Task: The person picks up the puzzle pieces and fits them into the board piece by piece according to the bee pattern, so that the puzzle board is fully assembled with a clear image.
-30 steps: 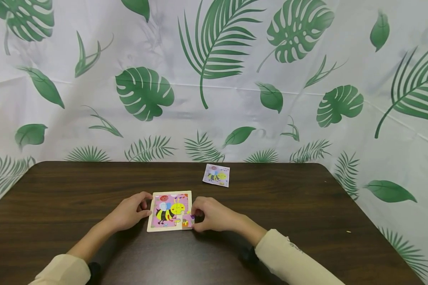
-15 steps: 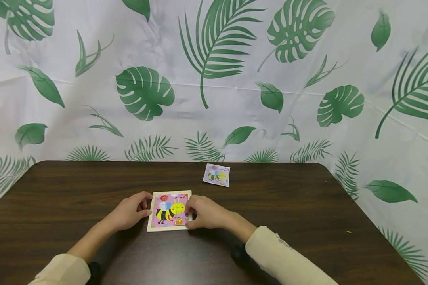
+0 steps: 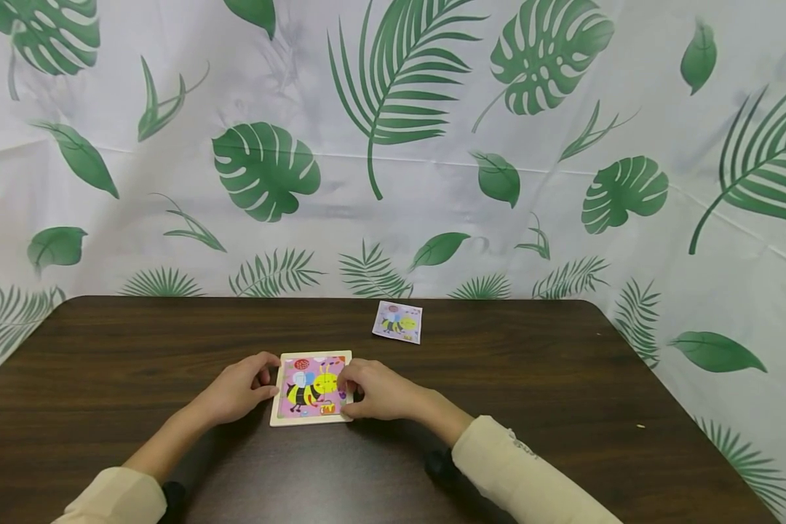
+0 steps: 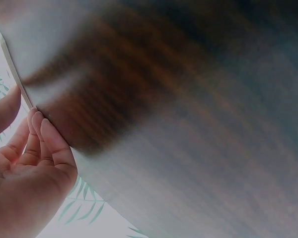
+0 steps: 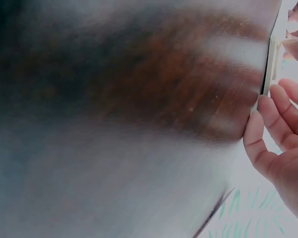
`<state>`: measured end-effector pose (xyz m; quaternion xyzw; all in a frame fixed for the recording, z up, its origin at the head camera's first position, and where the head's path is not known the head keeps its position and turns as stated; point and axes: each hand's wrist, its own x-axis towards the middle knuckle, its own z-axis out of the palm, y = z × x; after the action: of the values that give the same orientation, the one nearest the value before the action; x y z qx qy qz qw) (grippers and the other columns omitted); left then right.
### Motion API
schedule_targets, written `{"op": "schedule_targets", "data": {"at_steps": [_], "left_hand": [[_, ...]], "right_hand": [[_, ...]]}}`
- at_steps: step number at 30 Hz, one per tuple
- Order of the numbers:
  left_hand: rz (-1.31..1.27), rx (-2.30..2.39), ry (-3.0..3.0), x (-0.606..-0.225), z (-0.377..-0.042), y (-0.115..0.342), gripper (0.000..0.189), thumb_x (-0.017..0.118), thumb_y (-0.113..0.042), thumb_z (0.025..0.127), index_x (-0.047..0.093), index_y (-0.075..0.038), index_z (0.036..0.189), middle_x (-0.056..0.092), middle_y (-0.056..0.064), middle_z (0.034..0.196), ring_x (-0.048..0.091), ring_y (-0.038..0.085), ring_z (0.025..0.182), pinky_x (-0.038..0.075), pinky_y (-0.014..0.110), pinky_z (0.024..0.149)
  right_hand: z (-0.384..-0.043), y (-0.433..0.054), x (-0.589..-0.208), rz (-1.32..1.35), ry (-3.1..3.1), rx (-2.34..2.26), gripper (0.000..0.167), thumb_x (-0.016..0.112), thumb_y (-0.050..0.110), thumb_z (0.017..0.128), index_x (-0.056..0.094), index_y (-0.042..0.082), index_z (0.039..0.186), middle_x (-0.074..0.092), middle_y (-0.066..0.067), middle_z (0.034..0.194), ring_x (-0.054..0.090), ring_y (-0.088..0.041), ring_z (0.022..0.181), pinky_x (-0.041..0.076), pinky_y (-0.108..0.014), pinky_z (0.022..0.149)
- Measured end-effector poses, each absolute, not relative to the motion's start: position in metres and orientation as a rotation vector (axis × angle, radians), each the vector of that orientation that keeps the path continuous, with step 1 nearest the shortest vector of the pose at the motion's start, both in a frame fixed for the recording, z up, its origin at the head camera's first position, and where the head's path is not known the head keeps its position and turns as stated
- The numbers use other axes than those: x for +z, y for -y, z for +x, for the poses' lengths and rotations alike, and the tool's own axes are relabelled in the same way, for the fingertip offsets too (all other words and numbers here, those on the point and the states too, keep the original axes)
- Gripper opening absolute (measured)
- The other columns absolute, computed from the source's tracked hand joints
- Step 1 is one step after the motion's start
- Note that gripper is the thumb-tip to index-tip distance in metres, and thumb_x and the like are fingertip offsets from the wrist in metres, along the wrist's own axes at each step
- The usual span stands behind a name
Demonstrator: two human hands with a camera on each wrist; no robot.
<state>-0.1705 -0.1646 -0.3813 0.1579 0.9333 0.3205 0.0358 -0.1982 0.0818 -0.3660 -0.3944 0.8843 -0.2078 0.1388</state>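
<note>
A square jigsaw puzzle tray (image 3: 309, 421) with a pale wooden rim lies on the table, showing a yellow-and-black bee on pink. At its left rim my left hand (image 3: 239, 389) holds the tray with thumb and curled fingers. Over the tray's lower right corner, my right hand (image 3: 383, 393) has its thumb and curled fingers on the puzzle piece (image 3: 328, 408) with the honey pot; part of that piece is hidden. The piece lies flush with the others. Both wrist views show fingertips at the tray's thin edge, with the left hand (image 4: 37, 168) and right hand (image 5: 288, 144).
A small square picture card (image 3: 397, 322) with the same bee lies farther back on the dark wood-grain table (image 3: 170, 327). Behind stands a white cloth (image 3: 419, 189) printed with green leaves. A tiny pale speck sits on the table at the right.
My right hand has moved left and slightly up, bringing the honey-pot piece into the lower right gap of the tray. The left hand has stayed still.
</note>
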Motion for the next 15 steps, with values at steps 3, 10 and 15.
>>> {"op": "schedule_targets", "data": {"at_steps": [3, 10, 15], "left_hand": [[0.478, 0.989, -2.862, -0.3799, -0.1703, 0.1643, 0.033, 0.067, -0.008, 0.081, 0.052, 0.003, 0.109, 0.045, 0.003, 0.079, 0.042, 0.016, 0.067, 0.035, 0.030, 0.059], [0.476, 0.994, -2.849, -0.3788, -0.1705, 0.1641, 0.034, 0.067, -0.009, 0.082, 0.051, 0.003, 0.110, 0.045, 0.003, 0.080, 0.041, 0.016, 0.067, 0.034, 0.031, 0.059], [0.470, 0.985, -2.855, -0.3798, -0.1709, 0.1641, 0.033, 0.066, -0.007, 0.082, 0.052, 0.003, 0.110, 0.045, 0.003, 0.079, 0.041, 0.016, 0.067, 0.035, 0.031, 0.059]], "right_hand": [[-0.1985, -0.0823, -0.3664, -1.144, -2.551, -0.603, 0.023, 0.069, 0.016, 0.081, 0.062, 0.005, 0.100, 0.049, 0.002, 0.084, 0.044, -0.008, 0.075, 0.038, -0.017, 0.065], [-0.1983, -0.0819, -0.3669, -1.164, -2.543, -0.586, 0.027, 0.068, 0.016, 0.082, 0.065, 0.006, 0.107, 0.050, 0.002, 0.086, 0.045, -0.007, 0.075, 0.038, -0.016, 0.065], [-0.1975, -0.0816, -0.3665, -1.197, -2.550, -0.577, 0.027, 0.068, 0.015, 0.082, 0.066, 0.006, 0.107, 0.051, 0.002, 0.085, 0.046, -0.007, 0.074, 0.037, -0.015, 0.064]]}}
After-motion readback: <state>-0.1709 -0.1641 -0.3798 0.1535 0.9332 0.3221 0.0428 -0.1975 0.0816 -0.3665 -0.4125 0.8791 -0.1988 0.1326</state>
